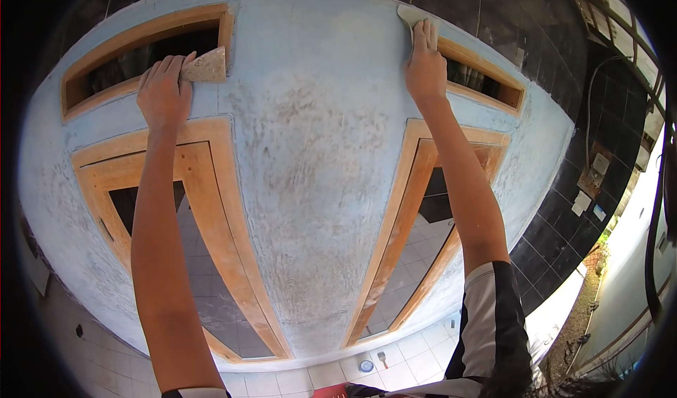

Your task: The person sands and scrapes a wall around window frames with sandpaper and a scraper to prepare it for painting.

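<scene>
My left hand is raised in front of the left vent opening, fingers wrapped round a putty knife whose wide blade is coated with pale filler. The blade points right, close to the vent's wooden frame. Higher up on the right, my right hand grips a thin, pale, slightly bent scraper and holds it at the light blue wall, beside the corner of the right vent frame. Grey, blotchy patches mark the wall between the two windows.
Below the vents stand a left wooden window frame and a right one, both with glass. On the tiled floor lie a round tin and a brush. Dark tiles with a socket board are at right.
</scene>
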`<act>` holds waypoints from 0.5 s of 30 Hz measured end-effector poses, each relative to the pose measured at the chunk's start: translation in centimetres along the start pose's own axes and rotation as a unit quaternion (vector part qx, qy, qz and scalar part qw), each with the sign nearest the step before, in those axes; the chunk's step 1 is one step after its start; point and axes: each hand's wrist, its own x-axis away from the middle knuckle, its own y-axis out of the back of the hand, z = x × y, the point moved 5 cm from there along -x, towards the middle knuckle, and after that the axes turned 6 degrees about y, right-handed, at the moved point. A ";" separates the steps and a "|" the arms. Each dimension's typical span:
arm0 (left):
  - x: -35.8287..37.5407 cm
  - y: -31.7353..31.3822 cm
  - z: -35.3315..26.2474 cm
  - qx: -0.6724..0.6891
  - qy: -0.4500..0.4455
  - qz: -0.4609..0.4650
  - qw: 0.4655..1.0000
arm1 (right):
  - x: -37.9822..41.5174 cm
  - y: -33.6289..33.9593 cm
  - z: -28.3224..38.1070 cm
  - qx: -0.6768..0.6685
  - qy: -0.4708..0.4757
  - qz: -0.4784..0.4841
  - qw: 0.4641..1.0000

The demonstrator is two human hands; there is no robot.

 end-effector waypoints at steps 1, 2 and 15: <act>-0.2 0.1 0.1 0.000 -0.001 0.002 1.000 | -0.3 -0.2 0.4 0.009 -0.007 -0.017 1.000; -0.3 0.3 0.0 0.000 -0.006 -0.002 1.000 | -0.3 -0.3 0.9 0.020 -0.012 -0.031 0.999; 0.1 0.5 -0.3 -0.010 -0.012 -0.008 1.000 | -0.5 -0.9 6.3 0.022 0.062 0.003 0.998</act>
